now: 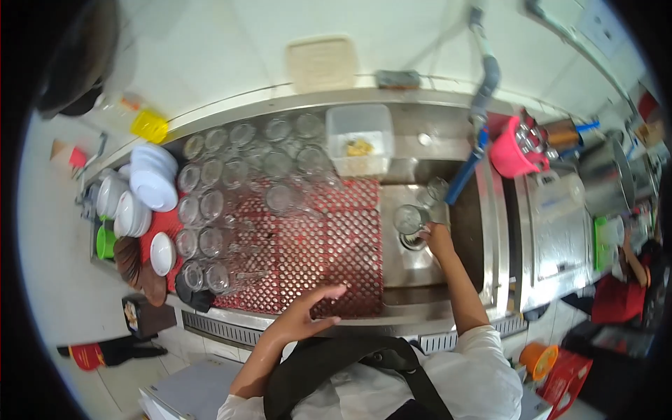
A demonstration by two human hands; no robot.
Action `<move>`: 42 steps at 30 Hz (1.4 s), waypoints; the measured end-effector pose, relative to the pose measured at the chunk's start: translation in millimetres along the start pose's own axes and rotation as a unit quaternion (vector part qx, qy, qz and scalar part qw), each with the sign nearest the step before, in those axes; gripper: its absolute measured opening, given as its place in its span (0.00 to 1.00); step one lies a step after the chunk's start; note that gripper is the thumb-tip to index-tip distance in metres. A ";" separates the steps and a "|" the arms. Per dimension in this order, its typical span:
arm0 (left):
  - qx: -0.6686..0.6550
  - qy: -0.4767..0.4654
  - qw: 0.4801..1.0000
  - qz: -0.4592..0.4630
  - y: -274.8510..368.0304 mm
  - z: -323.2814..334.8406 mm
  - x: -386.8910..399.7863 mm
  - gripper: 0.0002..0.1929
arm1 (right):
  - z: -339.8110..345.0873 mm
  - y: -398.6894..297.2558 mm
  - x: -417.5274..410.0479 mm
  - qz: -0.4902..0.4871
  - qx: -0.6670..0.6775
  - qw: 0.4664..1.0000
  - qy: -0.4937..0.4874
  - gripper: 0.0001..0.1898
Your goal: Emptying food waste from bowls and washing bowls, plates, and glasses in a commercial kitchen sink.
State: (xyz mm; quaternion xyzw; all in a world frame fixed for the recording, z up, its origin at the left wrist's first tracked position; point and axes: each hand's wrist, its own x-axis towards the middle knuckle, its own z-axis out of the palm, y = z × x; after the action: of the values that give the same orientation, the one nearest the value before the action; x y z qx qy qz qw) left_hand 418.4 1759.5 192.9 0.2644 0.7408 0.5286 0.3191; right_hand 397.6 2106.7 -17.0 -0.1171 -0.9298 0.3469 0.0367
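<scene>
My right hand (437, 239) grips a clear glass mug (411, 219) by its handle, over the drain in the steel sink (394, 262). Another clear glass (437, 189) is just beyond it, beneath the blue end of the tap hose (462, 178). My left hand (315, 310) hangs over the near edge of the red perforated mat (325, 252), fingers apart and holding nothing. Rows of glass mugs (211, 241) stand on the mat's left and far parts. One mug (281, 198) stands nearer the mat's middle.
A clear plastic tub (359, 118) with yellowish bits stands behind the mat. White bowls (131, 215) and plates (152, 178) are stacked at the left. Right of the sink are a pink bucket (509, 149) of metal utensils and a steel pot (604, 178). A person (625, 294) is at far right.
</scene>
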 end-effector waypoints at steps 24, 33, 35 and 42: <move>-0.172 0.442 0.877 -0.074 -77.3 -84.5 -419.7 0.20 | 55.9 -120.8 -20.9 0.098 -0.041 0.932 0.346 0.14; -0.130 0.596 0.790 -0.065 -148.8 -188.7 -645.5 0.19 | 183.1 -601.6 -117.1 -0.343 0.274 0.864 0.247 0.07; -0.138 0.608 0.781 -0.036 -154.5 -215.3 -671.3 0.19 | 236.2 -677.0 -169.4 -0.376 0.151 0.911 -0.069 0.09; -0.077 0.595 0.799 -0.049 -197.0 -297.9 -753.0 0.20 | 390.6 -818.5 -238.2 -0.355 0.093 0.767 -0.526 0.14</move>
State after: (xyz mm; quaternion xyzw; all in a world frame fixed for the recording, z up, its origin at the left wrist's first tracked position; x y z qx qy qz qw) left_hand 677.9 968.1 221.6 -0.1642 0.7538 0.6208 -0.1395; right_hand 412.8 1201.1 225.6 0.4265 -0.7418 0.4010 -0.3273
